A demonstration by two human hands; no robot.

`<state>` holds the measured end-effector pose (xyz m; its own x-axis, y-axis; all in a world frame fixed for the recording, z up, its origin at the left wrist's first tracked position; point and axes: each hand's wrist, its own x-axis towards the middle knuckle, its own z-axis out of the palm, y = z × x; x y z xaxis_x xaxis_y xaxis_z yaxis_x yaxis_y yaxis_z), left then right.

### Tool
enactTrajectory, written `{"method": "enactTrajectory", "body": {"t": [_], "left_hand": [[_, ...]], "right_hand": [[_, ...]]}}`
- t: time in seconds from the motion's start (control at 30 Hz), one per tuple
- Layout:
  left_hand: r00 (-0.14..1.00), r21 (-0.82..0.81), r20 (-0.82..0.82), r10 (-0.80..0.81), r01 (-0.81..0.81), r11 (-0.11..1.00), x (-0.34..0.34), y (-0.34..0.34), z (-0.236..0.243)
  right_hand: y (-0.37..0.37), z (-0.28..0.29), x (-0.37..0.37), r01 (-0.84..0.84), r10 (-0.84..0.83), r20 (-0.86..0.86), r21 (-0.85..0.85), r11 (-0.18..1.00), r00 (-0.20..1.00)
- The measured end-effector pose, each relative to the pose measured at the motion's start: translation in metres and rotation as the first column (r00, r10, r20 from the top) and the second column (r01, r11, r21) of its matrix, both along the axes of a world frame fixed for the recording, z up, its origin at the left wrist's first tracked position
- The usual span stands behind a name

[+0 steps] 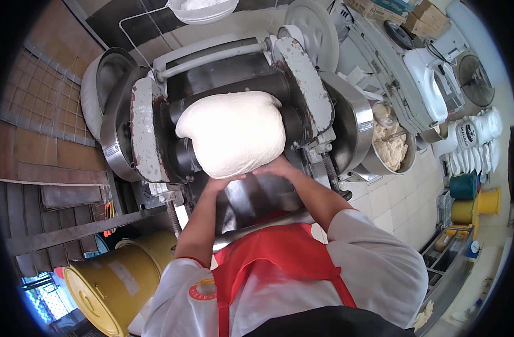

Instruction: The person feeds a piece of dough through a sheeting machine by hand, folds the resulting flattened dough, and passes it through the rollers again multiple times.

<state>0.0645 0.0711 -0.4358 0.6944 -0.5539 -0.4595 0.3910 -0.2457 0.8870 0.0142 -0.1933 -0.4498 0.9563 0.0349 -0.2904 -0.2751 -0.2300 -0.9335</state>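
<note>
A large, smooth lump of pale dough (234, 132) rests over the dark rollers (230, 89) of a dough sheeter with chipped grey side housings (144, 121). My left hand (225, 183) and my right hand (275, 168) are close together at its near edge, holding it from beneath. Most of my fingers are hidden under the dough. Between my forearms slopes the machine's shiny metal tray (257, 199), with a round bar (262, 229) along its front in front of my red apron (274, 253).
On the right stands a steel mixing bowl (408, 157) holding rough dough. A yellow lidded drum (113, 281) is at the lower left, below wooden boards. Above hangs a white bowl (203, 12) of white powder. White sacks (473, 132) and a fan (475, 78) are farther right.
</note>
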Motion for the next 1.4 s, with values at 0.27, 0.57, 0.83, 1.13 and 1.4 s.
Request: {"method": "enactTrajectory", "body": {"t": [0.27,0.57,0.83,1.13,1.4], "left_hand": [[0.794,-0.28,0.001,0.608,-0.584,0.762,-0.057,-0.018,0.061],[0.548,-0.428,0.162,0.821,-0.71,0.558,-0.063,-0.008,0.132],[0.559,0.044,0.399,0.727,-0.803,0.594,-0.136,0.028,-0.012],[0.881,-0.022,0.001,0.472,-0.472,0.881,-0.056,-0.04,-0.002],[0.986,0.001,0.133,0.106,-0.107,0.994,-0.015,-0.001,0.036]], "right_hand": [[0.021,0.08,-0.027,0.277,-0.271,-0.08,0.449,0.849,0.959],[0.026,0.143,-0.02,0.415,-0.575,0.074,0.618,0.667,0.815],[0.029,0.065,-0.067,0.659,-0.696,-0.019,0.339,0.671,0.718],[0.003,0.014,-0.012,-0.005,0.02,-0.134,0.113,0.994,0.991],[0.009,0.069,-0.021,0.057,-0.027,-0.079,0.398,0.916,0.996]]}}
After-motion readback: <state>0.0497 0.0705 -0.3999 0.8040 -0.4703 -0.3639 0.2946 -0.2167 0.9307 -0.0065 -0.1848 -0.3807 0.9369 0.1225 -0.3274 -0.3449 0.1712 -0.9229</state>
